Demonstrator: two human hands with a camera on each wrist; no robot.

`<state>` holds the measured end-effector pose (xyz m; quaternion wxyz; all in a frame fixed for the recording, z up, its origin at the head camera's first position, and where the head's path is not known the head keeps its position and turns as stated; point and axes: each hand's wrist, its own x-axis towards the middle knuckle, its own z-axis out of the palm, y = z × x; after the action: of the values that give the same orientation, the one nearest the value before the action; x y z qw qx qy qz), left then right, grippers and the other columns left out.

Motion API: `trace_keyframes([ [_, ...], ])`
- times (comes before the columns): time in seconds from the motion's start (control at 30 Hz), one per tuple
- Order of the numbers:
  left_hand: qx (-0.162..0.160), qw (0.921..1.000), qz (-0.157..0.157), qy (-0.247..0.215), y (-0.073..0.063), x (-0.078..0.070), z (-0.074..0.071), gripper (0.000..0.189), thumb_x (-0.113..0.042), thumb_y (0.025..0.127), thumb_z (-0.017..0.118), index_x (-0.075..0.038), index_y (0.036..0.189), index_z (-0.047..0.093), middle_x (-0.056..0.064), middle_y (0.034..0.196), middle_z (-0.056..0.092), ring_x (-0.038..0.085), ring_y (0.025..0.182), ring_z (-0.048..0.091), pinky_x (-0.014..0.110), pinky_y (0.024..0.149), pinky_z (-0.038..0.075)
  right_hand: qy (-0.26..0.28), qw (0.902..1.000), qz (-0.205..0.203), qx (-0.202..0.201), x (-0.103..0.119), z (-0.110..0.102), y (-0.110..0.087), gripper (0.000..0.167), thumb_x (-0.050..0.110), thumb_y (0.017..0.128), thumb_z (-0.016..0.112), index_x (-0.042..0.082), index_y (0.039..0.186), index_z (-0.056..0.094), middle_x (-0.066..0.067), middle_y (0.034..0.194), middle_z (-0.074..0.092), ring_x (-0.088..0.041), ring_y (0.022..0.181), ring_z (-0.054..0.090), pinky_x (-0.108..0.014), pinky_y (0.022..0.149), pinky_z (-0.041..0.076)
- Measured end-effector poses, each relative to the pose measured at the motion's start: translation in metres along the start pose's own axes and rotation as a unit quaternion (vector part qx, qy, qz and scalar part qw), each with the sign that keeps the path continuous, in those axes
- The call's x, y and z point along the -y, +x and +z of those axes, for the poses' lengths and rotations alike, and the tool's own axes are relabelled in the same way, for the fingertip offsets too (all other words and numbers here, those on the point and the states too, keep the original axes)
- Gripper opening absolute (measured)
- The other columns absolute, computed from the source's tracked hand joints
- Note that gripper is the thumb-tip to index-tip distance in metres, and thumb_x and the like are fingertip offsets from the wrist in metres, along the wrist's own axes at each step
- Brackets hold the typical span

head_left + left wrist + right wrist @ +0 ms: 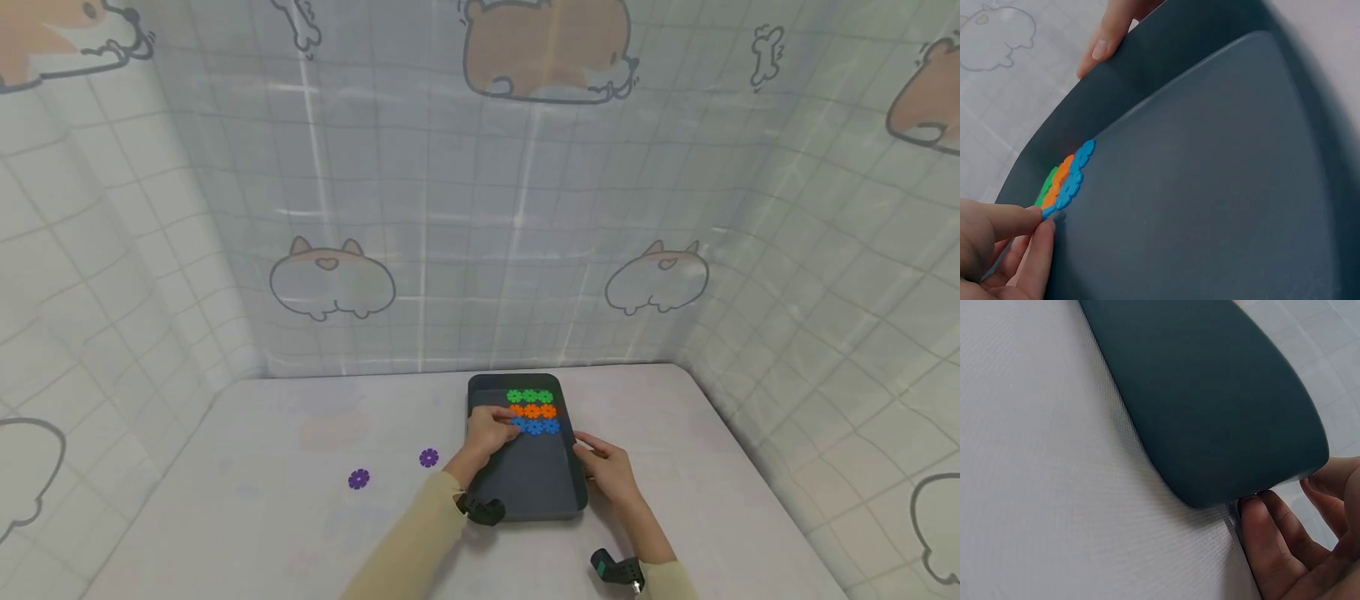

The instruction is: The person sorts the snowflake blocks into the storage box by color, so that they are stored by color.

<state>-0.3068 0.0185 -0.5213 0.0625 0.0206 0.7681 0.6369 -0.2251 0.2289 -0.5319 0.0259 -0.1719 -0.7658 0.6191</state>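
Note:
My left hand (pixel 489 432) reaches over the dark grey tray (pixel 528 479). Between thumb and finger it pinches a blue flower-shaped piece (pixel 1049 212), at the left end of a row of blue pieces (pixel 536 427). Behind that row lie orange flower pieces (pixel 532 411), then green ones (pixel 530 396), all inside the tray toward its far end. At the tray's right side, my right hand (pixel 611 471) grips the rim. Some of its fingertips (pixel 1100 49) show over the edge in the left wrist view; the tray wall hides the rest.
Two purple flower pieces, one nearer the tray (pixel 428 457) and one farther left (pixel 358 478), lie on the white table (pixel 285 517). Tile-patterned curtains (pixel 480 208) with cartoon animals stand behind the table and at both sides.

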Motion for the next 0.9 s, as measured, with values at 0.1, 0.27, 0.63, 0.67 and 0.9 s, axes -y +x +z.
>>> trace_keyframes([
  [0.1, -0.007, 0.9999, 0.001, 0.010, 0.0012, -0.0006, 0.0015, 0.024, 0.006, 0.080, 0.076, 0.006, 0.103, 0.071, 0.011, 0.087, 0.066, 0.018, 0.077, 0.068, 0.032, 0.072, 0.058, 0.001, 1.0000, -0.002, -0.001, 0.0008, -0.0002, -0.0005, 0.039, 0.021, 0.092, 0.067, 0.006, 0.129, 0.063, -0.008, 0.092, 0.068, -0.019, 0.067, 0.061, -0.028, 0.056, 0.051],
  [0.27, -0.023, 0.9994, -0.005, 0.024, 0.0037, 0.0014, 0.0041, 0.023, 0.006, 0.078, 0.077, 0.006, 0.100, 0.071, 0.010, 0.086, 0.066, 0.018, 0.073, 0.069, 0.031, 0.069, 0.059, -0.002, 1.0000, -0.001, -0.003, 0.0002, -0.0005, -0.0008, 0.040, 0.022, 0.092, 0.068, 0.007, 0.129, 0.064, -0.008, 0.090, 0.067, -0.019, 0.068, 0.060, -0.028, 0.056, 0.051],
  [0.63, -0.034, 0.9976, 0.001, 0.060, 0.0068, 0.0023, 0.0042, 0.021, 0.004, 0.074, 0.080, 0.004, 0.094, 0.074, 0.012, 0.088, 0.066, 0.018, 0.067, 0.068, 0.031, 0.062, 0.059, 0.000, 0.9999, -0.009, 0.006, -0.0013, -0.0011, -0.0006, 0.040, 0.021, 0.092, 0.068, 0.006, 0.129, 0.063, -0.008, 0.091, 0.068, -0.019, 0.067, 0.060, -0.029, 0.055, 0.050],
  [0.67, -0.034, 0.9975, 0.000, 0.062, 0.0066, 0.0017, 0.0041, 0.021, 0.004, 0.074, 0.080, 0.004, 0.094, 0.074, 0.012, 0.089, 0.066, 0.018, 0.067, 0.068, 0.031, 0.062, 0.059, 0.001, 0.9999, -0.009, 0.006, -0.0013, -0.0013, -0.0007, 0.040, 0.021, 0.092, 0.067, 0.006, 0.129, 0.063, -0.008, 0.091, 0.068, -0.019, 0.067, 0.060, -0.029, 0.055, 0.050],
  [0.9, -0.035, 0.9934, 0.017, 0.107, 0.0045, 0.0002, 0.0039, 0.022, 0.000, 0.073, 0.083, 0.003, 0.093, 0.075, 0.011, 0.086, 0.068, 0.015, 0.062, 0.067, 0.029, 0.059, 0.058, -0.005, 1.0000, -0.005, 0.003, 0.0002, -0.0008, -0.0017, 0.040, 0.021, 0.093, 0.067, 0.006, 0.129, 0.063, -0.007, 0.086, 0.067, -0.018, 0.066, 0.059, -0.028, 0.054, 0.048],
])
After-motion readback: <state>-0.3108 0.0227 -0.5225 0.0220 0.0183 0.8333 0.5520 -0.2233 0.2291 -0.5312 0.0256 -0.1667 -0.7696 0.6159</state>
